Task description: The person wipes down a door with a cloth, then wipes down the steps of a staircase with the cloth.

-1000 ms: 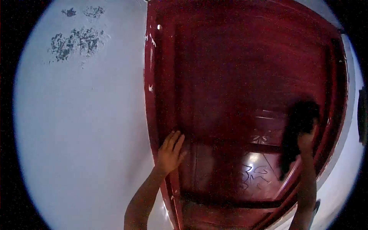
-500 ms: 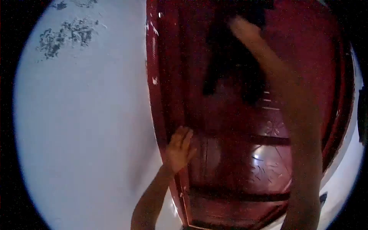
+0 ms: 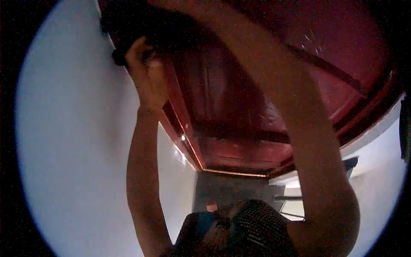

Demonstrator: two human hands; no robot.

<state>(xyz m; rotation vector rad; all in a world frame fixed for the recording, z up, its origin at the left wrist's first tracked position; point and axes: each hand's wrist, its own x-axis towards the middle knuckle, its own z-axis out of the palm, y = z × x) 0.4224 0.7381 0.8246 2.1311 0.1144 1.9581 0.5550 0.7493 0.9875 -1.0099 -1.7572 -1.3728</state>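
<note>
A black cloth [image 3: 171, 32] hangs bunched over the upper left of a dark red panelled door [image 3: 246, 98], against its frame. My left hand [image 3: 147, 79] is raised to the cloth's lower left part, its fingers curled on the dark fabric beside the white wall. My right arm reaches across the door to the upper left. Only part of my right hand [image 3: 175, 5] shows at the top edge of the view, closed on the cloth; its fingertips are cut off.
A white wall [image 3: 77, 128] runs along the left. Below are a grey floor [image 3: 231, 188], my patterned clothing [image 3: 261, 218] and part of a foot [image 3: 211, 207]. A dark bar [image 3: 287, 198] stands at lower right.
The view has tilted down, showing the floor and my body. My right hand and the black cloth have shifted left to the door frame. My left hand has gone from the frame to the cloth.
</note>
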